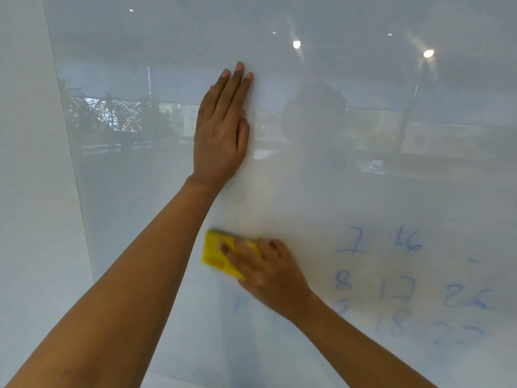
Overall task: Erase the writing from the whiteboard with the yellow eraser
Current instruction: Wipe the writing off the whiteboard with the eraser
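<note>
Protruding left of right hand (268,271): yellow eraser (216,253)

Yellow eraser (216,252) pressed flat on the glossy whiteboard (145,191), blurry, left of faint, smeared blue numbers (405,284) down the lower right.

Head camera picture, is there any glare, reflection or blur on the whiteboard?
Head view: the whiteboard is glossy, with two ceiling-light glare spots upper right and mirrored plants at left; the right hand and eraser are motion-blurred; the left hand is sharp; the blue digits look faint and soft.
</note>
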A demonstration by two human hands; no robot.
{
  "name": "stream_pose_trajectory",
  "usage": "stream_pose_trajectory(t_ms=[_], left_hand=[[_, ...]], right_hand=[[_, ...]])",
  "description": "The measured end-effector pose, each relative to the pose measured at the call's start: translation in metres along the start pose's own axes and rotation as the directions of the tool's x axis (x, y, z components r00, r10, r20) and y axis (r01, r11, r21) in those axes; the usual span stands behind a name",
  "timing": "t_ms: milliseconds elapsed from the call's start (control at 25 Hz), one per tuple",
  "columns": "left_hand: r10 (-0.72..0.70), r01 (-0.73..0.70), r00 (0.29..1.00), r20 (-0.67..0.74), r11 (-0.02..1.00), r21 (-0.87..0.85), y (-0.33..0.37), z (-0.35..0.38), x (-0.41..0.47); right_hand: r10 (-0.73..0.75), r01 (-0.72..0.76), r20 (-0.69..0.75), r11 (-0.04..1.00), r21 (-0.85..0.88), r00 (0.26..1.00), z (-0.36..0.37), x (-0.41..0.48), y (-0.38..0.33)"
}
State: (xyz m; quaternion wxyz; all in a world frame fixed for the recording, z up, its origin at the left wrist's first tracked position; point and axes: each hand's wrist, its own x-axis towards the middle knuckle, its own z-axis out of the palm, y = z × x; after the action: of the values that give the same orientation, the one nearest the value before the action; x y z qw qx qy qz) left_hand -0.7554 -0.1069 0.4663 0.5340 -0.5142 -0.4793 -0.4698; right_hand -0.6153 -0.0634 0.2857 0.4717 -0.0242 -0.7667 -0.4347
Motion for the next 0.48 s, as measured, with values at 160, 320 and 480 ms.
stream_pose_trajectory(t_ms=[160, 320, 480], left_hand=[[-0.013, 0.013, 1.0, 0.015, 1.0, -0.028, 0.003, -0.002, -0.001], [-0.004, 0.006, 0.998, 0.056, 0.999, -0.038, 0.002, -0.005, -0.005], [-0.022, 0.026, 0.996, 0.081, 0.999, -0.04, 0.004, -0.005, -0.008]], right_hand=[[-0.238, 0.232, 0.173, 0.971, 0.052, 0.956, -0.006, -0.041, -0.012], [0.114, -0.11, -0.069, 0.992, 0.058, 0.991, -0.02, -0.009, 0.051], [0.521, -0.535, -0.237, 0.845, 0.005, 0.82, -0.028, 0.026, 0.095]])
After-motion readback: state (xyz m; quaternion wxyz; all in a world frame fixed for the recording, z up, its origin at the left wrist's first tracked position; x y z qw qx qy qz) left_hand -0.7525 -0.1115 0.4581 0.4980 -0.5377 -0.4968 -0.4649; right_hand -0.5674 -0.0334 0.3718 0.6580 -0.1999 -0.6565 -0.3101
